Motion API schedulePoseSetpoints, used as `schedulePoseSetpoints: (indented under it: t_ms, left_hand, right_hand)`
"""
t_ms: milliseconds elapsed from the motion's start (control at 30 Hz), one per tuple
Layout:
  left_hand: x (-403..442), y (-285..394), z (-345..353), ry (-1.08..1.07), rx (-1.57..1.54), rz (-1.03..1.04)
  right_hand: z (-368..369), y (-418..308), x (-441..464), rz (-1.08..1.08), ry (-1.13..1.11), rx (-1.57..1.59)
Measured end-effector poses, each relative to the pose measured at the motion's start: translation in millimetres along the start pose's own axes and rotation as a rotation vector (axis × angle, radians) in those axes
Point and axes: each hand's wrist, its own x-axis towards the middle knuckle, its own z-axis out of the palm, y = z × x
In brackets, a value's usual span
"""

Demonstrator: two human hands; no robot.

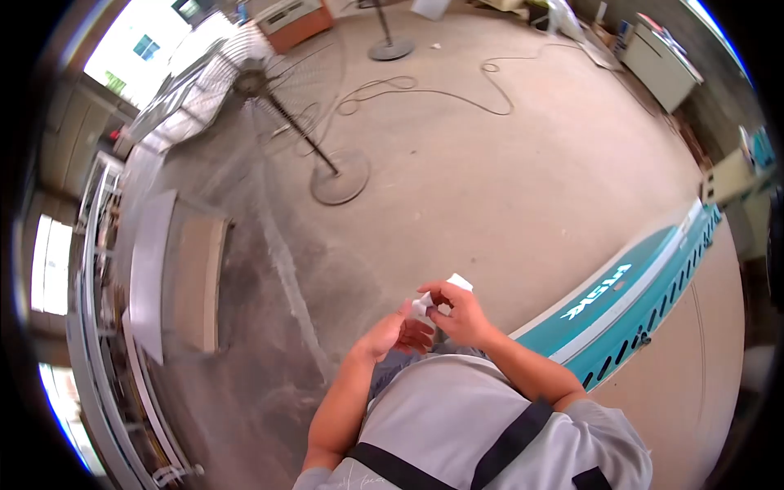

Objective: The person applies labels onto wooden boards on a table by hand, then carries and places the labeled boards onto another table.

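Observation:
In front of my waist, my right hand (462,317) is closed on a crumpled white tissue (420,305), pinched between thumb and fingers. Another bit of the white material shows above that hand's knuckles. My left hand (392,335) is just beside it, palm turned inward, its thumb touching the tissue and its other fingers loosely curved and apart. Whether the left thumb grips any of the tissue is hard to make out. Both hands are above the floor, close to my grey shirt.
A teal machine beam (600,298) with white lettering runs along my right, beside a pale board (682,351). Ahead stands a fan on a round base (340,177). A cable (457,100) loops over the floor. Panels (196,282) and a metal rack (90,327) are at left.

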Motion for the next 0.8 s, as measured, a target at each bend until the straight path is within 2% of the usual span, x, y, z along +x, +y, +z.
schedulePoseSetpoints:
  t_ms: [67, 100, 167, 267, 333, 400, 433, 567, 667, 800]
  left_hand:
    - [36, 34, -19, -0.187, -0.164, -0.034]
    - [53, 52, -26, -0.216, -0.138, -0.043]
    - [90, 87, -40, -0.061, -0.152, -0.022]
    - [155, 132, -81, -0.230, -0.166, 0.071]
    - [198, 161, -99, -0.228, -0.110, 0.062]
    - [233, 203, -112, -0.217, -0.193, 0.022]
    - [243, 232, -125, -0.325, -0.192, 0.032]
    - [298, 320, -159, -0.421, -0.189, 0.061]
    - [313, 398, -153, -0.481, -0.081, 0.130]
    - [355, 457, -125, -0.530, -0.068, 0.059]
  right_hand:
    - [-17, 12, 23, 0.060, 0.021, -0.015]
    - [-24, 15, 35, 0.079, 0.015, 0.007]
    - [-36, 24, 66, 0.103, 0.033, 0.019]
    - [-58, 36, 121, 0.138, 0.182, -0.010]
    - [-82, 31, 167, 0.156, 0.219, -0.116]
    - [-99, 21, 211, 0.298, 0.215, -0.242]
    - [-105, 17, 232, 0.232, 0.290, -0.278]
    - [-143, -15, 297, 0.249, 0.377, -0.332]
    - [-176, -22, 322, 0.266, 0.558, -0.178]
    - [-233, 11, 339, 0.073, 0.713, -0.372]
